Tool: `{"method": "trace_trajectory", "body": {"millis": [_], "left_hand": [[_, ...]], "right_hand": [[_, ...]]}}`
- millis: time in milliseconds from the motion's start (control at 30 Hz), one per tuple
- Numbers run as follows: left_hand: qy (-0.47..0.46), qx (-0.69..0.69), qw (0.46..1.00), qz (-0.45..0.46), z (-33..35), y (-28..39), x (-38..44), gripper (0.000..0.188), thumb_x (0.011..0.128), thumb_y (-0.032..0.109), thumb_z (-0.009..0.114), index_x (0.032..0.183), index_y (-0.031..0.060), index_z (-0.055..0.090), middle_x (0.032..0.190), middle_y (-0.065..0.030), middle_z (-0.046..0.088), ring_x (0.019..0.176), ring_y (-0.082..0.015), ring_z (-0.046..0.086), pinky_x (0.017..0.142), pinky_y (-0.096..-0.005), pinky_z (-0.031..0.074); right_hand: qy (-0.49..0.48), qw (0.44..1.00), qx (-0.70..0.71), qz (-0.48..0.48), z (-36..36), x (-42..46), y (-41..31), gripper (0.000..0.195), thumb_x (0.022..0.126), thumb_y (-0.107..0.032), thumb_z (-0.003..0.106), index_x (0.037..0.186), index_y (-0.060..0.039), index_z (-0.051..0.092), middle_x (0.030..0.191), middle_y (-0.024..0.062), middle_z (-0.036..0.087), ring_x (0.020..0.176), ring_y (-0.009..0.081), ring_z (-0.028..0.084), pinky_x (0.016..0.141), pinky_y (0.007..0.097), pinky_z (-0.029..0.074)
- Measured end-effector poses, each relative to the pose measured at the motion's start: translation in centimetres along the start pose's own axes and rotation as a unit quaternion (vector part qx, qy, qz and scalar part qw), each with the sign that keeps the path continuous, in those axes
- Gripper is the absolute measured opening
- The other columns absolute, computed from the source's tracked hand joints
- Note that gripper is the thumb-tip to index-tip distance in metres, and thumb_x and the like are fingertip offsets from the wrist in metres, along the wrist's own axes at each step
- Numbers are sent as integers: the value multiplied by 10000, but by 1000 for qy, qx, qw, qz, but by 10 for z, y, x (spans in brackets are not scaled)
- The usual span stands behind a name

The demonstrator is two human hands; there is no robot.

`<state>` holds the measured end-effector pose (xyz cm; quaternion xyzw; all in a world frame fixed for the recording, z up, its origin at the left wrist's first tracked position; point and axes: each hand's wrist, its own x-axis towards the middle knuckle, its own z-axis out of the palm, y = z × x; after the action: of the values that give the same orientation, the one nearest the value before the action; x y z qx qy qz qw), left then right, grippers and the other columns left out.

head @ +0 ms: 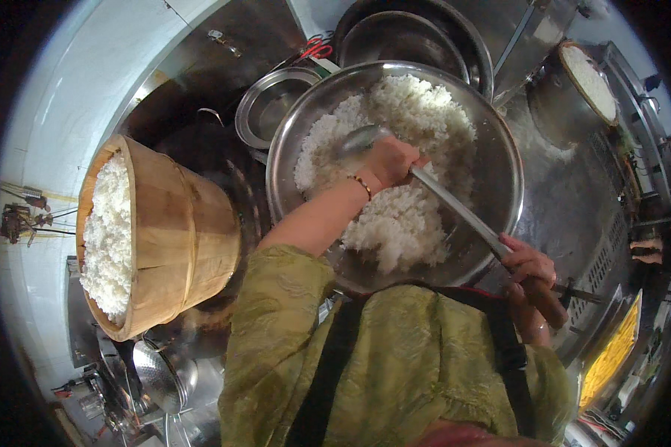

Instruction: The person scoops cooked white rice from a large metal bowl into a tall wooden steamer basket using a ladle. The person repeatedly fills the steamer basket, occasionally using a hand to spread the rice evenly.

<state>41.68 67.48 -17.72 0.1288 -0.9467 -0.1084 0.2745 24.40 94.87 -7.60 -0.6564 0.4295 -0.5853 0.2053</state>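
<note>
A wide steel basin (509, 167) holding clumps of cooked white rice (408, 223) lies before me. My left hand (392, 161) grips the shaft of a long-handled metal ladle (458, 204) close to its bowl. That bowl rests among the rice, its rounded back partly showing. Farther up the same handle, beyond the basin's right rim, my right hand (528, 265) is wrapped near the brown grip. A bracelet circles my left wrist. To the left stands a wooden tub (184, 223), heaped with white rice.
Behind the basin sit a small round metal pan (277, 106), red-handled scissors (317, 47) and a large dark pan (408, 39). A metal pot (562, 103) of white contents stands at upper right. A perforated strainer (156, 374) lies at lower left, a yellow-filled tray (612, 352) at right.
</note>
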Motion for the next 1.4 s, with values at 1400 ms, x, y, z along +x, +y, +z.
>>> {"method": "trace_trajectory", "body": {"millis": [1400], "left_hand": [[-163, 4, 987, 11, -19, 36, -20, 218, 745, 255, 553, 563, 133, 556, 567, -62, 552, 540, -273, 546, 493, -375, 431]], "right_hand": [[-60, 985, -160, 5, -16, -11, -44, 69, 674, -107, 616, 727, -96, 573, 993, 246, 569, 854, 303, 604, 701, 334, 489]]}}
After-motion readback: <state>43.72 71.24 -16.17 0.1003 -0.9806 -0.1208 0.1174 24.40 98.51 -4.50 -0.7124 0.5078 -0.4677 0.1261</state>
